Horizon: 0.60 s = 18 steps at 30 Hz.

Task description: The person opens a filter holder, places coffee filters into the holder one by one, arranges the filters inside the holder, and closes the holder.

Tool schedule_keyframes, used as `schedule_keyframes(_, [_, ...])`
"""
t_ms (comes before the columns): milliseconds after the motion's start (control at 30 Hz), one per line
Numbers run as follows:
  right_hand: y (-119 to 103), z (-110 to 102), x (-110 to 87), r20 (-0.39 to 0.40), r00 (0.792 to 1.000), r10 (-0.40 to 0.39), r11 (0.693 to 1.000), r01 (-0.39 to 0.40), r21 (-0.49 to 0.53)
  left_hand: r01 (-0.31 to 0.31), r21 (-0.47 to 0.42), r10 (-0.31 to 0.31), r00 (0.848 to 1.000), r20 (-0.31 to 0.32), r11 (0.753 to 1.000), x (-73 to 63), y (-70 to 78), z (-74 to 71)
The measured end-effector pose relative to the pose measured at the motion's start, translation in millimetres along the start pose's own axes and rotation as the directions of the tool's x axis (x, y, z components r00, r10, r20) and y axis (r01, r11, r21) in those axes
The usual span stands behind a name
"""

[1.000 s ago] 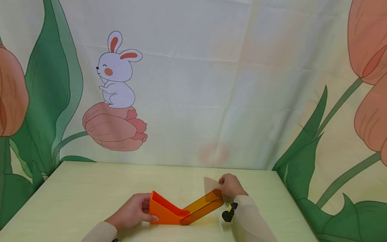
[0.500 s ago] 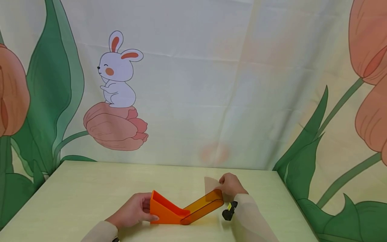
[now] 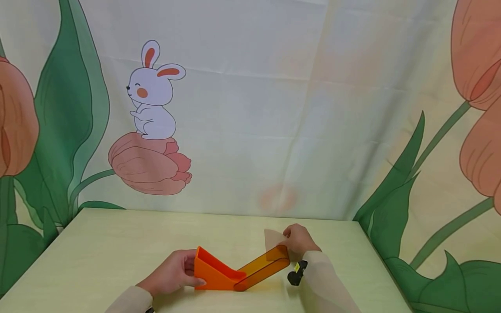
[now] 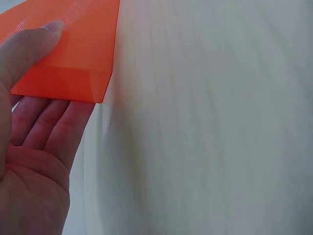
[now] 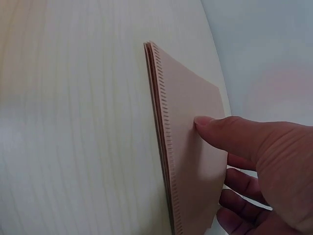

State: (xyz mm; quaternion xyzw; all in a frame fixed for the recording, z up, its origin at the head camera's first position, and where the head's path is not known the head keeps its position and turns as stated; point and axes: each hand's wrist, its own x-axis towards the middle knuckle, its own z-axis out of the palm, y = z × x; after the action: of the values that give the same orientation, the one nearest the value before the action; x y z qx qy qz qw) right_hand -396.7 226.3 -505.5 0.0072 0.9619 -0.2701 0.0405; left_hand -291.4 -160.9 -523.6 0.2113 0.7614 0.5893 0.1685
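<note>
An orange plastic case (image 3: 213, 274) stands low over the table in the head view. Its see-through amber lid (image 3: 263, 271) swings out to the right and slants upward. My left hand (image 3: 172, 273) grips the case's left end; the left wrist view has the thumb on one face of the orange case (image 4: 80, 54) and the fingers at the opposite side. Behind the lid's raised end, my right hand (image 3: 300, 240) pinches a thin stack of brown paper coffee filters (image 3: 272, 239). In the right wrist view a crimped seam runs along one edge of the filters (image 5: 188, 127), and the thumb presses their face.
Everything is over a pale wood-grain table (image 3: 129, 234). Close behind its far edge hangs a printed cloth (image 3: 242, 143) with a rabbit and tulips. A black wrist camera (image 3: 297, 273) sits beside the lid, at the right cuff.
</note>
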Motion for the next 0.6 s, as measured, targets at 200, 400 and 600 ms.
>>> schedule_keyframes(200, [0.7,2.4,1.0,-0.021,1.0,-0.014,1.0,0.014,-0.002,0.007,-0.004,-0.007,1.0,0.001,1.0,-0.1,-0.4,0.6])
schedule_keyframes(400, [1.6,5.4,3.4,-0.029,0.999,-0.022,1.0,0.022,0.005,0.002,-0.004,-0.002,1.0,-0.005,1.0,-0.5,-1.6,1.4])
schedule_keyframes(600, [5.4,6.6,5.3,-0.044,0.998,-0.055,0.998,0.055,0.006,-0.003,-0.005,0.003,1.0,-0.007,1.0,-0.7,-1.8,2.1])
